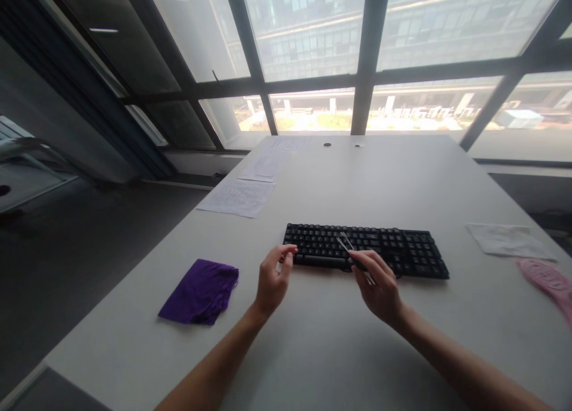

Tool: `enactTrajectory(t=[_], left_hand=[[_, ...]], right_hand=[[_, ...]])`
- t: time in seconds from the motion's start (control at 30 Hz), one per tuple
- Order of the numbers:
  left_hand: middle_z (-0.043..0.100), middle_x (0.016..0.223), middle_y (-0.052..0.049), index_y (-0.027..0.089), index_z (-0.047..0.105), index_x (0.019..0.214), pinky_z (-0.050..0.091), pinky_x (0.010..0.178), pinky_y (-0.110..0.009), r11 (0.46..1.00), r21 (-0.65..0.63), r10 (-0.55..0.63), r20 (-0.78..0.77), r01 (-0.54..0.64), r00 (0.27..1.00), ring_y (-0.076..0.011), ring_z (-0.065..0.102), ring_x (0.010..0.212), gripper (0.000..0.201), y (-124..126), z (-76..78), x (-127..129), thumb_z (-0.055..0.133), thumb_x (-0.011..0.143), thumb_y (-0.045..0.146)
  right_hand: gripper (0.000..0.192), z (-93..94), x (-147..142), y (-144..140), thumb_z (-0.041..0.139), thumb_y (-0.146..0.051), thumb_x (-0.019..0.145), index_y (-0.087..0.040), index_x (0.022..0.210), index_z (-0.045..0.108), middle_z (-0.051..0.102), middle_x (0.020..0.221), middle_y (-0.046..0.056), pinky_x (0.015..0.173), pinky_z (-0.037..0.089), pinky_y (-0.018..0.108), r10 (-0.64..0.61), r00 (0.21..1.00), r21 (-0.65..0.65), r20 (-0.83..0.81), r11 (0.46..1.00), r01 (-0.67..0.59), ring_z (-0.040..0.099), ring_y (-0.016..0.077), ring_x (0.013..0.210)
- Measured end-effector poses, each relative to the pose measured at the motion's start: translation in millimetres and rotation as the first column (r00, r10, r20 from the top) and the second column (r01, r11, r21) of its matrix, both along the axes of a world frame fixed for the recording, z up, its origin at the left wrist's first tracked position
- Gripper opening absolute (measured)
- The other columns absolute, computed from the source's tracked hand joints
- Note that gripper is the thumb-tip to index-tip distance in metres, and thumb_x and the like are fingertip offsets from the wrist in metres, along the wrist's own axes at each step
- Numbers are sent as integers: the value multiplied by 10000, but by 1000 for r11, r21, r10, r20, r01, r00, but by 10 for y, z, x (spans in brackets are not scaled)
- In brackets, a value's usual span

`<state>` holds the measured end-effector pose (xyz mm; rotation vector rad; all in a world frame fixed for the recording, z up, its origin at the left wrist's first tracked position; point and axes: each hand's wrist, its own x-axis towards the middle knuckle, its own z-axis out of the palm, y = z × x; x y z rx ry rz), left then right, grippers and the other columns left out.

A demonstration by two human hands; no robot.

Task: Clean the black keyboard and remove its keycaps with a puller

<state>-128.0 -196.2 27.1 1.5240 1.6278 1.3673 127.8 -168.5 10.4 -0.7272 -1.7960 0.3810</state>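
A black keyboard [330, 244] lies across the white table in front of me. My left hand [273, 277] is at its front left corner, fingers curled and thumb close to the index finger. Whether those fingertips pinch anything or touch the keyboard is hard to make out. Above the middle of the keyboard, my right hand [378, 283] is closed on a keycap puller [344, 242] with thin metal prongs and a dark handle. The prongs point up and left over the keys, and my fingers partly hide the handle.
To the left lies a folded purple cloth [199, 292]. Printed paper sheets [239, 196] run along the table's left edge. On the right are a flat white packet [507, 239] and a pink item [546, 280]. Large windows [313, 36] stand beyond the table [357, 184].
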Motion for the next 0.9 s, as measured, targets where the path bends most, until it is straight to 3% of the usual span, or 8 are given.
enactTrajectory(t=[0.1,0.17,0.27,0.33,0.43,0.6,0.9], left_hand=[[654,1266,-109,181,624,1230,500,980,-386,994,18,113,-54,-112,992,-245,607,1180,353,135,-152,-236,487,975,384],[618,1329,-127,169,582,1291,488,1024,-411,991,-11,134,-51,-135,990,-256,579,1240,409,196,-256,-321,459,981,406],[592,1372,-141,161,539,1346,463,1073,-431,994,-52,100,-32,-101,995,-259,566,1278,461,248,-359,-351,442,989,436],[595,1375,-147,154,534,1350,456,1088,-436,994,-73,78,-12,-79,997,-262,572,1283,477,272,-386,-338,443,988,451],[609,1371,-153,139,555,1329,437,1116,-444,993,-92,71,7,-71,997,-272,568,1299,486,302,-387,-314,448,984,465],[544,1462,-167,113,513,1402,349,1193,-448,988,-141,70,28,-65,997,-269,487,1391,535,317,-358,-294,433,994,450],[523,1482,-168,71,511,1428,359,1190,-410,984,-176,29,-30,-34,999,-267,457,1415,618,238,-273,-257,437,988,498]], right_hand=[[278,70,288,289,582,-249,956,-230,1221,666,706,1078,102,906,539,430,-228,972,-120,-47,968,221,675,248,993],[286,111,547,482,604,-348,946,-202,1176,687,734,1040,107,887,554,435,-414,905,-254,-98,889,380,699,251,952],[368,97,963,674,639,-442,902,-163,1132,705,758,919,113,761,584,388,-536,831,-464,-151,781,419,727,241,816],[381,24,1213,719,662,-469,870,-159,1082,724,758,845,108,738,584,370,-584,800,-522,-139,730,442,727,237,777],[406,-136,1486,711,683,-505,841,-173,1070,733,765,853,108,755,583,359,-599,792,-563,-122,699,442,731,238,813],[456,-301,1621,679,710,-559,819,-181,1072,729,766,872,99,727,591,341,-532,806,-697,-257,680,227,725,219,812],[464,-181,1649,545,737,-572,791,-199,1066,731,762,858,84,730,593,321,-516,811,-722,-276,669,180,724,221,851]])
